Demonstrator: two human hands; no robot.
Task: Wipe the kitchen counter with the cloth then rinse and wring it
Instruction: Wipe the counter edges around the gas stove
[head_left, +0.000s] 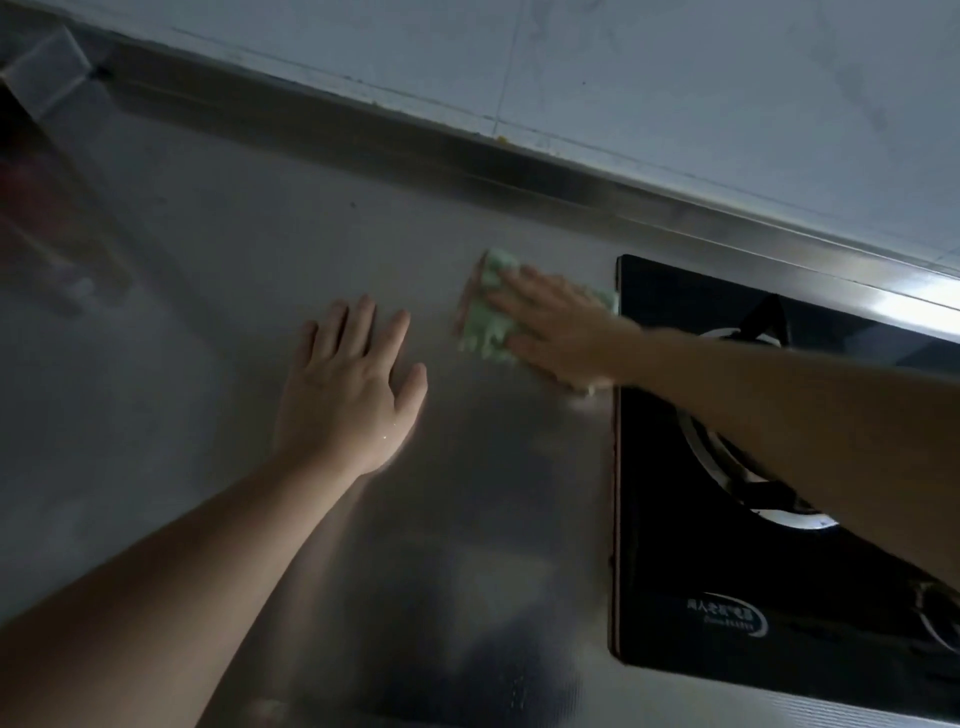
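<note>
Head view:

- We are seeing the right hand (558, 330) lying flat, palm down, on the green cloth (485, 312), fingers extended and pressing the cloth against the counter (208, 291). The hand is not curled around the cloth; it is spread open on top of it.
- We are locating the cloth directly beneath the right hand's fingers and palm, with its green edge protruding past the fingertips on the far side and to the left. Motion blur is softening its outline, so we cannot tell how it is folded.
- We are seeing the left hand (350, 384) lying open and empty, palm down, fingers together and extended, thumb out to the side. It is either resting on the counter or just above it; we cannot tell which.
- We are placing the left hand near the cloth, to its left and slightly nearer the person, with a strip of bare counter between them.
- We are seeing the black glass hob (691, 561) set into the counter just right of the right hand. The right forearm is crossing above its burner ring (727, 467).
- We are seeing the raised metal back edge (467, 166) of the counter running beyond both hands, with the pale tiled wall (675, 78) behind it.
- We are noting a blurred clear container (47, 73) far to the left of the left hand, at the back edge.
</note>
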